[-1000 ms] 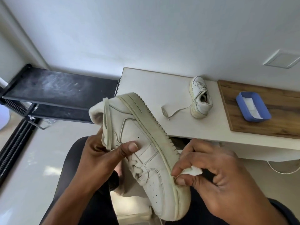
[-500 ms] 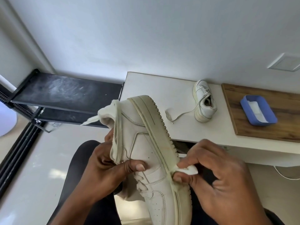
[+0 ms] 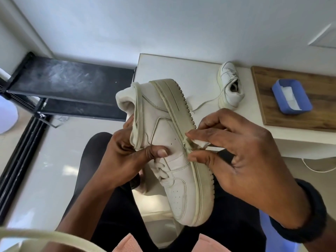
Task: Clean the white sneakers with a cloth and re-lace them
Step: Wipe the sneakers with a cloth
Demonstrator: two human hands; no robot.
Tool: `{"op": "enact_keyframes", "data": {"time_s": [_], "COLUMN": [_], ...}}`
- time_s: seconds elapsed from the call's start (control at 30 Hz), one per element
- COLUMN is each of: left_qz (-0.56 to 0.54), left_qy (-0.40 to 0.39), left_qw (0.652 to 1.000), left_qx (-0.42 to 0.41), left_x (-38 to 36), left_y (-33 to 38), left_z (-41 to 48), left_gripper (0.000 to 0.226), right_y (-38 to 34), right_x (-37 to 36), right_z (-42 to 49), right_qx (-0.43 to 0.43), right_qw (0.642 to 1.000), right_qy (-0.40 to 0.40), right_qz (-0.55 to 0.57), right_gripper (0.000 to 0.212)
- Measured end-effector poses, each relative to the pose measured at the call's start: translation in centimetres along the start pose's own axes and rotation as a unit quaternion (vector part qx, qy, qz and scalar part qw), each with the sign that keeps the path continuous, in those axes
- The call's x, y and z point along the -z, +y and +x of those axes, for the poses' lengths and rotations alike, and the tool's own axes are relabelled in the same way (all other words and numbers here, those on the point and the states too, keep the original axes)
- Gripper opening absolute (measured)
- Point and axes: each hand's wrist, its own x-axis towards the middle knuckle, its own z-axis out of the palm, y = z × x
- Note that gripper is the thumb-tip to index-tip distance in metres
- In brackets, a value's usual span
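Sneaker [image 3: 163, 142] held above the lap, lying on its side, sole to the right | left hand [image 3: 125, 157] grips it near the collar, thumb on the side panel | right hand [image 3: 241, 153] pinches cloth [image 3: 200, 142] against the sole edge | second sneaker [image 3: 230, 88] stands on tabletop [image 3: 163, 70], lace [image 3: 205, 102] trails from it | blue tray [image 3: 291, 96] on wooden board [image 3: 272, 79]

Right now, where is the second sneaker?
Head view, upper right: the second sneaker stands on the white table, just left of the wooden board with the blue tray.
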Motion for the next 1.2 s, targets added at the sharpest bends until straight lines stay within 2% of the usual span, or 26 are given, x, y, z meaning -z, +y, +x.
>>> {"op": "enact_keyframes", "data": {"time_s": [0.13, 0.27, 0.37, 0.43, 0.53, 0.63, 0.77, 0.83, 1.03, 1.2], "left_qz": [-0.015, -0.009, 0.017, 0.019, -0.001, 0.006, -0.003, 0.003, -0.017, -0.026], "left_qy": [-0.017, -0.039, -0.052, -0.06, -0.099, -0.133, -0.156, -0.156, -0.134, -0.129], "left_qw": [0.999, 0.998, 0.996, 0.996, 0.993, 0.988, 0.985, 0.984, 0.988, 0.99], "left_qx": [-0.026, -0.053, -0.068, -0.069, -0.07, -0.077, -0.075, -0.084, -0.072, -0.051], "left_x": [0.0, 0.6, 1.2, 1.5, 1.5, 1.0, 0.8, 1.1, 2.5, 2.2], "left_y": [-0.4, -0.5, -0.7, -0.8, -0.6, -0.4, -0.3, -0.4, -1.4, -1.6], "left_z": [0.5, 1.5, 2.1, 2.3, 2.4, 2.6, 3.1, 3.6, 4.9, 5.9], "left_gripper": [0.012, 0.012, 0.028, 0.03, 0.019, 0.03, 0.028, 0.03, 0.023, 0.023], "right_y": [-0.2, -0.6, -0.7, -0.9, -0.8, -0.4, 0.4, 0.7, 0.7, 2.0], "right_x": [-0.4, 0.0, 0.3, 0.4, 0.3, 0.1, 0.0, 0.1, 0.1, -0.1], "right_z": [-0.2, -0.6, -1.3, -1.6, -1.2, 0.5, 3.3, 4.1, 2.8, 4.0], "right_qx": [0.012, 0.041, 0.06, 0.054, 0.016, 0.003, 0.017, 0.023, 0.055, 0.03], "right_qw": [0.999, 0.998, 0.995, 0.994, 0.998, 1.0, 0.998, 0.997, 0.997, 0.999], "right_qy": [0.01, -0.029, -0.077, -0.089, -0.049, 0.002, 0.049, 0.046, -0.056, -0.025], "right_qz": [-0.037, -0.038, -0.038, -0.028, -0.019, -0.027, -0.045, -0.05, -0.016, -0.027], "right_gripper": [0.023, 0.023, 0.026, 0.026, 0.024, 0.018, 0.011, 0.012, 0.017, 0.022]}}
